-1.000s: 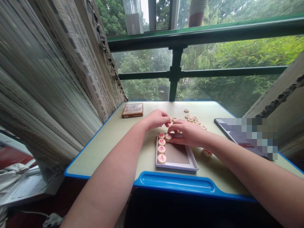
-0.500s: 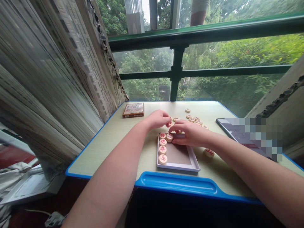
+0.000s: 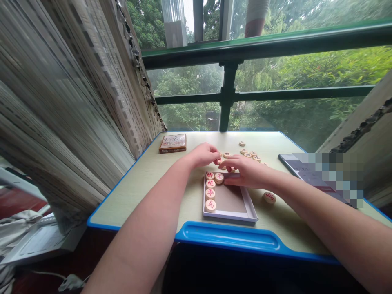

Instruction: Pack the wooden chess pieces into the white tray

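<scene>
Chess pieces (image 3: 219, 177) beneath both hands (image 3: 245, 171)

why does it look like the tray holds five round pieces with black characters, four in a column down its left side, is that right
Not quite: the characters on the pieces in the tray are red, not black, as the head view shows. Five pieces, four in a column on the left side, is right.

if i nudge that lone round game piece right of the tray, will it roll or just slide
The lone piece lies flat on its face on the table, so it would probably slide rather than roll. It looks like a small wooden disc, so likely light and stiff. The smooth tabletop suggests it could skid easily.
</scene>
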Motion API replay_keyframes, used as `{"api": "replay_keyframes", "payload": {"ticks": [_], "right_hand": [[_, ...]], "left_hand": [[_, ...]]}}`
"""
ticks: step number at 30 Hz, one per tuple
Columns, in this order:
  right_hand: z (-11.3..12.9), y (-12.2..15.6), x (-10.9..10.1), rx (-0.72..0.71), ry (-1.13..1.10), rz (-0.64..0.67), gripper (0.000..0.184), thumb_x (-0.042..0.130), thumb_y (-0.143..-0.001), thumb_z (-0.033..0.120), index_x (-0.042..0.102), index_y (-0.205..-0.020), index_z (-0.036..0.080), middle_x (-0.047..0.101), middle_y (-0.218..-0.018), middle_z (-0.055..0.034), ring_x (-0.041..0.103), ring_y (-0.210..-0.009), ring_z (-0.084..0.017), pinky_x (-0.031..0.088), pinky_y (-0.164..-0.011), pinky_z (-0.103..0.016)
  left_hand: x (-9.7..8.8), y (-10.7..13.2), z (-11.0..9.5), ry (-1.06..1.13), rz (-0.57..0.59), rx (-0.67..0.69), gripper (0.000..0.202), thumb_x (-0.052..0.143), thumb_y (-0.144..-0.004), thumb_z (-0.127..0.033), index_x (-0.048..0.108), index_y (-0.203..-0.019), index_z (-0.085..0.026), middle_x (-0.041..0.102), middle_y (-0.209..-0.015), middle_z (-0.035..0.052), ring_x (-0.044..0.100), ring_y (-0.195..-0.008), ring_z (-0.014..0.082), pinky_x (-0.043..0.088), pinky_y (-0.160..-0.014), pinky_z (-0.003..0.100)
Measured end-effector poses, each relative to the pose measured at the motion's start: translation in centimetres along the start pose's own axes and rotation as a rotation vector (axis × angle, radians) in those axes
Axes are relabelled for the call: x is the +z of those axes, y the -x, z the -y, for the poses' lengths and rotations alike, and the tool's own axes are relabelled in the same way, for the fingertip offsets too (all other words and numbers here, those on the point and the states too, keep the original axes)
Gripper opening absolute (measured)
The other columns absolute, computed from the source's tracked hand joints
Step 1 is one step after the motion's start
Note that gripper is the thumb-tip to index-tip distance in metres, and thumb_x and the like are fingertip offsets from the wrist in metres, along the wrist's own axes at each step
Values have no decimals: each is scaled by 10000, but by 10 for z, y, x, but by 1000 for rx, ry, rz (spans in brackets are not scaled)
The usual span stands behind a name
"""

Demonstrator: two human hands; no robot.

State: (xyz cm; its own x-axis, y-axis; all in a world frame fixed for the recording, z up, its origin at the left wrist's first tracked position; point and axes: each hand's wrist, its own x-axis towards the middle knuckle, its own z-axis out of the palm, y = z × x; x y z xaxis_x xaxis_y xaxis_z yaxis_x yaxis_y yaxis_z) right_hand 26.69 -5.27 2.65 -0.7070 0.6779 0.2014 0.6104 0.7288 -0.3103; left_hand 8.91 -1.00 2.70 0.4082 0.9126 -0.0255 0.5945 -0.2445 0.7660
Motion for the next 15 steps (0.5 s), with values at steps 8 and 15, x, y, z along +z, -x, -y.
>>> {"api": "replay_keyframes", "payload": {"ticks": [8, 15], "right_hand": [[-9, -1, -22, 429, -1, -99, 309, 443, -751, 177, 640, -989, 189, 645, -834, -39, 562, -664, -138, 409, -581, -237], [-42, 4, -26, 601, 218, -23, 345, 448, -710, 88, 668, -961, 175, 622, -1045, -100, 591, -850, -192, 425, -698, -249]], "left_hand": [[1, -3, 6, -274, -138, 26, 248, 495, -717, -315, 678, -755, -152, 671, -683, 29, 534, -586, 126, 364, -525, 232], [-1, -3, 8, -508, -223, 100, 269, 461, -747, -294, 689, -808, -165, 683, -763, 53, 564, -676, 153, 372, -571, 239]]}}
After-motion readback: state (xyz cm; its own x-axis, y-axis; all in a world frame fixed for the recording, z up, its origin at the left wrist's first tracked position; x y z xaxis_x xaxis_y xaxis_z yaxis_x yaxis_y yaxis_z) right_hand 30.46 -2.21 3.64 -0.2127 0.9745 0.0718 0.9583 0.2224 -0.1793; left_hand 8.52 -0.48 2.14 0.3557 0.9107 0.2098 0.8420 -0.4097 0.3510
